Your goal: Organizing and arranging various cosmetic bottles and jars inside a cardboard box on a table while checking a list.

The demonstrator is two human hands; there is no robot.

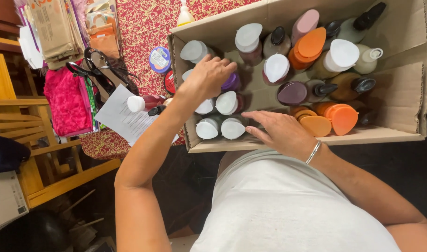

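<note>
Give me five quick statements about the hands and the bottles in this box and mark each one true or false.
1. The left hand reaches into the cardboard box over a purple-capped bottle. True.
2. The right hand holds an orange-capped bottle in the air. False: it lies flat by the near wall of the box, beside the white-capped bottles, lifting nothing.
3. A bracelet sits on the right wrist. True.
4. All caps in the box are white. False: some are orange, pink, black and dark purple.
5. The box stands on a bare wooden table. False: it rests on a red patterned cloth.
</note>
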